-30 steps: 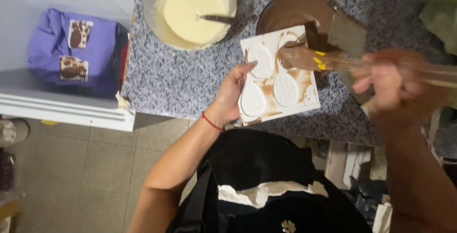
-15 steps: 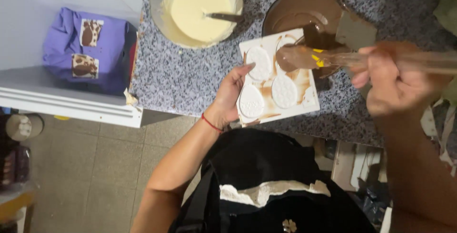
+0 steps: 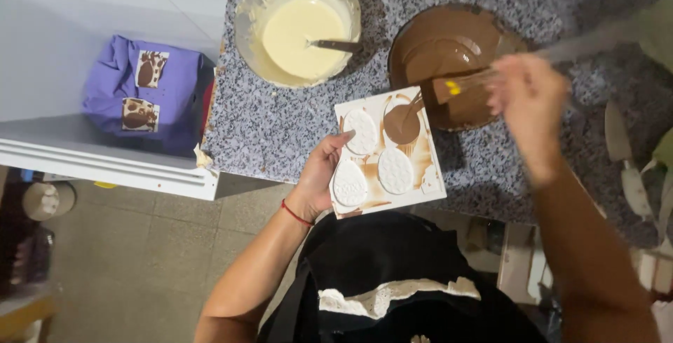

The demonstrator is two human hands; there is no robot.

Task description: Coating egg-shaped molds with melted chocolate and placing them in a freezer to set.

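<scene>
Holding the white egg mold at the counter's near edge, the left hand grips its left side, thumb on top near the two left cavities. Mold overhangs that edge and looks tilted; only this hand keeps it there. Risk: a slack grip would likely tip it off the counter toward the floor.

Right hand is closed around a brush, motion-blurred, brush head over the chocolate bowl just beyond the mold's far right corner. Bowl and mold nearly touch.

One cavity at the mold's far right is filled brown; the other three look white. Chocolate is already smeared on the flat face between cavities. Risk: a loaded brush crossing the gap probably drips on the counter or smears more of the mold face.

Cream bowl with a spoon sits at the far edge, left of the chocolate bowl. Purple bag lies on the white shelf off the counter's left edge.
</scene>
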